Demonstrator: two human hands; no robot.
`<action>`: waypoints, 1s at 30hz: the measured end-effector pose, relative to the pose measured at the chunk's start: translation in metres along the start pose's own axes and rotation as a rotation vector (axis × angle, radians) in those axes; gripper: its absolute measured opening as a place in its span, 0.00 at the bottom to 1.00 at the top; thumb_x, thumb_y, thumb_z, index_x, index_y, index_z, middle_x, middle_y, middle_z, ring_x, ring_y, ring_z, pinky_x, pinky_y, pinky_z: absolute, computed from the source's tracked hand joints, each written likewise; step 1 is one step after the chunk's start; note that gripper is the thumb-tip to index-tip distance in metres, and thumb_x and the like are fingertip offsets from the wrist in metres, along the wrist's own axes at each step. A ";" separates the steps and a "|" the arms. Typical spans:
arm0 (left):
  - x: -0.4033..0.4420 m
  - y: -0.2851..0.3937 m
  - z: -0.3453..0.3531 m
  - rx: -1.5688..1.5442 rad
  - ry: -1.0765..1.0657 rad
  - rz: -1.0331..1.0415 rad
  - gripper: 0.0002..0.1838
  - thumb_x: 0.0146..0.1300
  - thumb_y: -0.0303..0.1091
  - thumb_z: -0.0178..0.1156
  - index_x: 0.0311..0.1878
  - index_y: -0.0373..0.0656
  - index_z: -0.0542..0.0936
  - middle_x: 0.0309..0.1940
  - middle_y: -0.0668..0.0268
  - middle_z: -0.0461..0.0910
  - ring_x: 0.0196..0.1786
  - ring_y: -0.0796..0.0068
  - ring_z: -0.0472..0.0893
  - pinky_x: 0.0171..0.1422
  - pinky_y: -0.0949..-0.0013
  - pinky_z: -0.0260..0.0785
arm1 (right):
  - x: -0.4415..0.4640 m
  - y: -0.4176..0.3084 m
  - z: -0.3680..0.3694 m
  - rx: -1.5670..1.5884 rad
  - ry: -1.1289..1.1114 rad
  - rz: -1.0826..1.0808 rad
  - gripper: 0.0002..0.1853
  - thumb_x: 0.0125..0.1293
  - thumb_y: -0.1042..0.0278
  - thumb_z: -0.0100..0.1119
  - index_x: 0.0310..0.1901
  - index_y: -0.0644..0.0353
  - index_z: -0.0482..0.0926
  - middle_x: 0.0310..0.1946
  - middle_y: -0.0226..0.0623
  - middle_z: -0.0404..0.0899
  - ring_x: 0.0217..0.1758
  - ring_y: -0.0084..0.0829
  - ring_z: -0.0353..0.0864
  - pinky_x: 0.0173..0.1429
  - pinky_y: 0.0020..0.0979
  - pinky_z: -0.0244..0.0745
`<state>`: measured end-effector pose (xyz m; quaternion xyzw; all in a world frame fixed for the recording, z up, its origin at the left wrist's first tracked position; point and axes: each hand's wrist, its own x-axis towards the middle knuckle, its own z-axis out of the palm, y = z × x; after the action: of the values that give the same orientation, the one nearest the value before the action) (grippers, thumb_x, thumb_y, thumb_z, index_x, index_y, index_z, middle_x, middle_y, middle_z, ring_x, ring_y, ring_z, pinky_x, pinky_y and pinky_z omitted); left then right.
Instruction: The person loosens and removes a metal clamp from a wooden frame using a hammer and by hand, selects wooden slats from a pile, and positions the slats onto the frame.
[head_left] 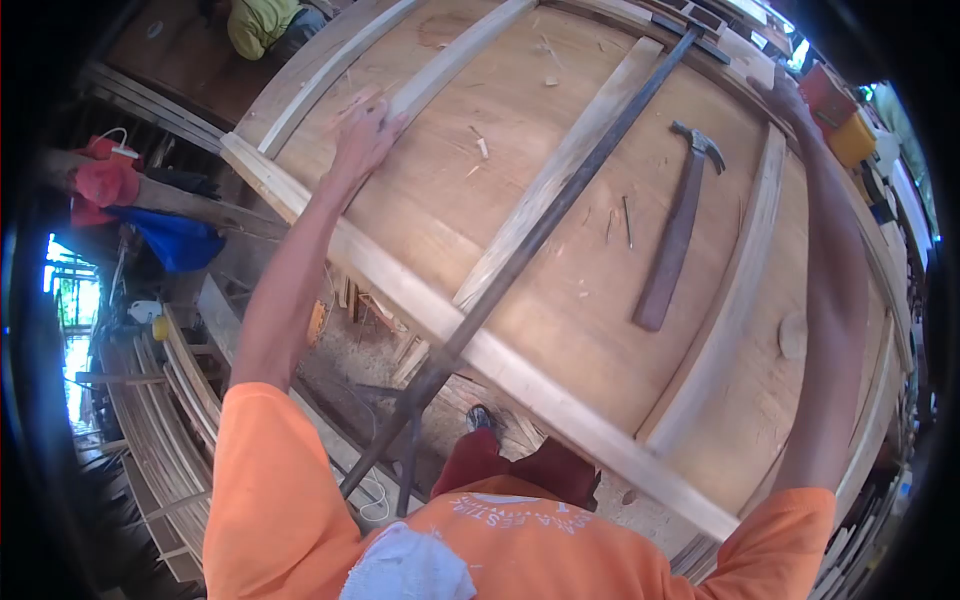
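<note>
A large wooden panel point(540, 310) with several cross battens lies before me, framed by long edge strips. My left hand point(365, 135) rests on a batten point(460, 55) at the upper left, fingers spread. My right arm reaches to the panel's far right edge; my right hand point(783, 98) is small and blurred there, its fingers unclear. A long dark metal bar clamp point(570, 190) runs across the panel beside a middle batten point(600, 120). To its right lies a claw hammer point(680, 225) with a dark handle. Nails point(628, 222) and wood chips are scattered near it.
Another person point(262, 28) in a yellow-green top is at the upper left. Stacked curved wood strips point(165, 410) stand at lower left. A blue cloth point(175, 238) and a red one point(103, 185) hang at left. Red and yellow containers point(853, 140) sit at the upper right.
</note>
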<state>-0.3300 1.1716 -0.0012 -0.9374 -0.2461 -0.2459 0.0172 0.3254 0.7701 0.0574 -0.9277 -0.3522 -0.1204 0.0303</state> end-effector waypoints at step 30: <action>-0.417 0.181 -0.309 -1.103 -0.829 -0.730 0.24 0.87 0.56 0.42 0.41 0.46 0.70 0.25 0.77 0.64 0.20 0.88 0.60 0.22 0.76 0.54 | -0.646 -0.458 -0.188 1.807 -0.735 0.228 0.19 0.83 0.51 0.56 0.40 0.60 0.81 0.25 0.27 0.81 0.22 0.16 0.68 0.28 0.24 0.62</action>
<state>-0.7004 0.7763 0.0903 -0.6857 -0.3674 0.0475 -0.6266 -0.4821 0.6703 0.0685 -0.5636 -0.2076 0.4943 0.6284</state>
